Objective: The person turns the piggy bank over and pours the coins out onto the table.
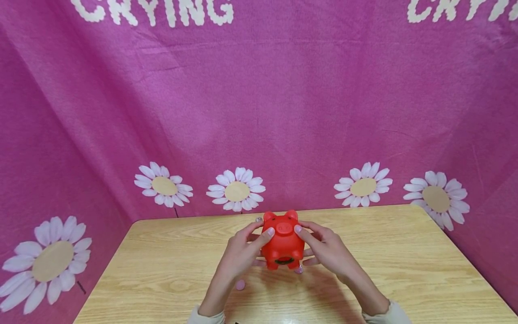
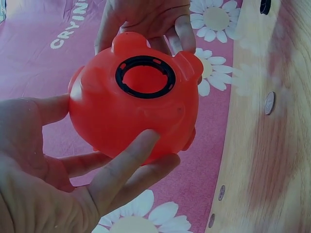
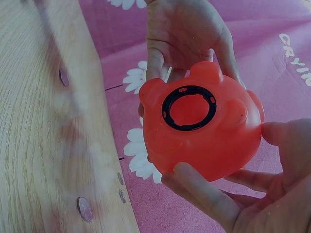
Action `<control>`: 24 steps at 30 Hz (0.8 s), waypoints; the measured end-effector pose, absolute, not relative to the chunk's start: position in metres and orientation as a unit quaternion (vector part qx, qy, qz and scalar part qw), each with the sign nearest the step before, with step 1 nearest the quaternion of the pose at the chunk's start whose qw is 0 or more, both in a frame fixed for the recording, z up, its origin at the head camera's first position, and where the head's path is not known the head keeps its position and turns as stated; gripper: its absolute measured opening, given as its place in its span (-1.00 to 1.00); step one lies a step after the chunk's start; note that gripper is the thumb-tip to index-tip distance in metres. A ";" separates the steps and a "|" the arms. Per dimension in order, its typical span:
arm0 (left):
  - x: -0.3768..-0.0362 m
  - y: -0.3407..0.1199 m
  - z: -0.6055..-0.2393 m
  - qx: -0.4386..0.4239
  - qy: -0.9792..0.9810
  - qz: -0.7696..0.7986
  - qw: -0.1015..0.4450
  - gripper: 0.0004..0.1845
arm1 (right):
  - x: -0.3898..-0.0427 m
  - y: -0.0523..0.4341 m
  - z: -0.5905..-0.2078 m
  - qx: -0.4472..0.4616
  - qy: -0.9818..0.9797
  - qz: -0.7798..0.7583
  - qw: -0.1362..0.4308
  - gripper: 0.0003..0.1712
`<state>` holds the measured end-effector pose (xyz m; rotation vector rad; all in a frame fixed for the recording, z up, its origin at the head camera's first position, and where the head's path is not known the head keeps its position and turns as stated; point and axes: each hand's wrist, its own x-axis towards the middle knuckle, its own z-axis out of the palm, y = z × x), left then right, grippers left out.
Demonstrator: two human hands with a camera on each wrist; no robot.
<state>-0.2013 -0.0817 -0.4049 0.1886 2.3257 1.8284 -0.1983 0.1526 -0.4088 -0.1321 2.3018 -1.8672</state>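
Observation:
A red piggy bank (image 1: 283, 246), snout toward me, is held off the table between both hands. My left hand (image 1: 242, 252) grips one side, its thumb beside the snout and the fingers spread around the body. On the other side my right hand (image 1: 328, 252) grips it the same way. From below, both wrist views show a round hole in the belly, rimmed by a black ring (image 2: 119, 83); no cover sits in it. Inside, only red shows through the ring (image 3: 166, 116). Part of the fingers lies hidden behind the bank in the head view.
Several coins lie on the wooden table (image 1: 170, 265): a pinkish coin (image 1: 240, 285) near my left forearm, another coin (image 1: 298, 270) under the bank, others farther back. A small black object (image 2: 265, 6) sits at the table's near side. Behind hangs a pink cloth (image 1: 283, 112) with daisies.

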 end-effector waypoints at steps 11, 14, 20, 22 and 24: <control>-0.198 -0.081 -0.403 0.128 0.789 0.600 -0.030 -0.35 | -0.195 0.158 -0.401 -0.134 0.759 -0.637 0.020 -0.35; -0.195 -0.083 -0.400 0.221 0.766 0.589 -0.133 -0.30 | -0.189 0.161 -0.396 -0.206 0.756 -0.617 -0.070 -0.33; -0.194 -0.088 -0.394 0.395 0.682 0.543 -0.289 -0.27 | -0.179 0.162 -0.385 -0.332 0.706 -0.597 -0.186 -0.17; -0.195 -0.089 -0.394 0.404 0.678 0.540 -0.294 -0.28 | -0.178 0.161 -0.384 -0.334 0.703 -0.600 -0.185 -0.17; -0.195 -0.089 -0.395 0.400 0.682 0.541 -0.287 -0.27 | -0.178 0.161 -0.384 -0.328 0.704 -0.604 -0.178 -0.17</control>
